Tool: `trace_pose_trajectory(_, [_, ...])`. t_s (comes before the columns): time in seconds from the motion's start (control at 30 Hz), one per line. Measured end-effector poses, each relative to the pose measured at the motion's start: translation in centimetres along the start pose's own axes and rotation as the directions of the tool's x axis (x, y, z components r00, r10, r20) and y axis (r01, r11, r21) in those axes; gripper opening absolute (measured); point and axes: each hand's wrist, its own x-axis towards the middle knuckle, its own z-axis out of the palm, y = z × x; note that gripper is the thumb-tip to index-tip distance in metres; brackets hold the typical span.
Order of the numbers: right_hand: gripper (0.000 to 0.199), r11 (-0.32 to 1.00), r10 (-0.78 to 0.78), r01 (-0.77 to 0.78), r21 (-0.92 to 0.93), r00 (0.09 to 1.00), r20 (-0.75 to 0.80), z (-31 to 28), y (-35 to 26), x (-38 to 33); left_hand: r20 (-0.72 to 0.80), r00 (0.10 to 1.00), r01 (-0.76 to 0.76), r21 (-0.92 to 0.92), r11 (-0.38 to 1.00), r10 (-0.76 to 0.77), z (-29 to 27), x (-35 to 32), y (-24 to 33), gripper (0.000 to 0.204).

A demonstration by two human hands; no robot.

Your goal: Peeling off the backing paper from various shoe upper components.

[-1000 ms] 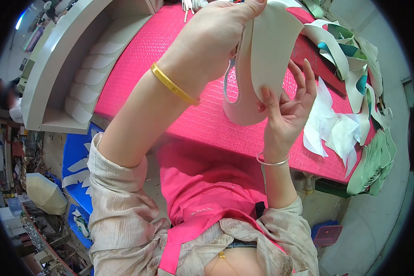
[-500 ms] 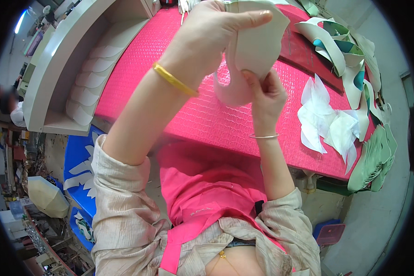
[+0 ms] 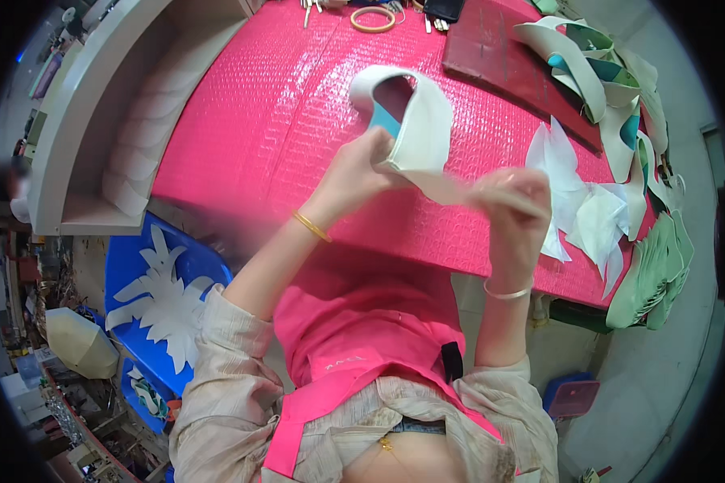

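A white shoe upper, curved into a loop with a teal-blue lining showing inside, is held up over the pink table. My left hand is closed on its near left edge, by a seam. From there a pale end of the upper runs rightward to my right hand, whose curled fingers are closed at that end. Motion blurs the right fingers and the part they hold. Right of that hand, thin white pieces lie in a loose pile on the table.
A dark red board lies on the pink table, with white-and-green shoe uppers and stacked green pieces to its right. A tape ring and a phone sit at the back. Left are a grey shelf and blue chair.
Both hands have come lower and nearer to me, and the right hand has moved rightward. The upper has turned, so its loop and teal lining now show.
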Motion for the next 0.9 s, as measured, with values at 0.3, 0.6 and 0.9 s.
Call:
trace_pose_trajectory(0.3, [0.013,0.928,0.356,-0.339,-0.155,0.929,0.097,0.7,2.8,6.7,0.119,0.931,-0.354,0.074,0.932,0.344,-0.1,-2.4,0.2,0.023])
trace_pose_trajectory(0.6, [0.016,0.817,0.574,-0.556,-0.152,0.809,0.127,1.7,6.8,3.9,0.118,0.959,-0.259,-0.010,0.966,0.259,-0.4,-5.3,-0.7,0.024])
trace_pose_trajectory(0.9, [0.018,0.845,0.478,-0.395,-0.362,0.861,0.177,2.7,6.3,1.0,0.225,0.951,0.297,-0.464,0.834,-0.214,1.1,-3.3,0.3,0.053])
